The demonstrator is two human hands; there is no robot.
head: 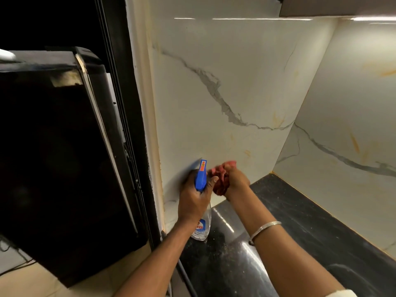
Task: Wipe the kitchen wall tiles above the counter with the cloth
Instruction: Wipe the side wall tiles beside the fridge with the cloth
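A clear spray bottle (pixel 201 224) with a blue trigger head (pixel 201 177) is gripped by the left hand (pixel 194 199), whose fingers are curled round the neck just below the head; the nozzle is pointed up toward the wall tiles (pixel 225 99). Immediately at 3 o'clock of the trigger head, a red cloth (pixel 220 179) is held bunched in the right hand (pixel 235 182), the fingers being closed round it, and it is pressed low against the white marble-patterned tiles, just above the counter (pixel 300 243). The cloth is blurred, so its folds cannot be made out. A silver bangle (pixel 264 231) is worn on the right forearm. The black, glossy counter is seen at 5 o'clock of the hands and is met by a second tiled wall (pixel 353 125) at 2 o'clock. Grey veins and faint orange streaks are shown on both tiled faces. A dark appliance (pixel 60 157) is seen at 9 o'clock, beside the wall's edge, and the underside of a cabinet (pixel 338 6) at 1 o'clock.
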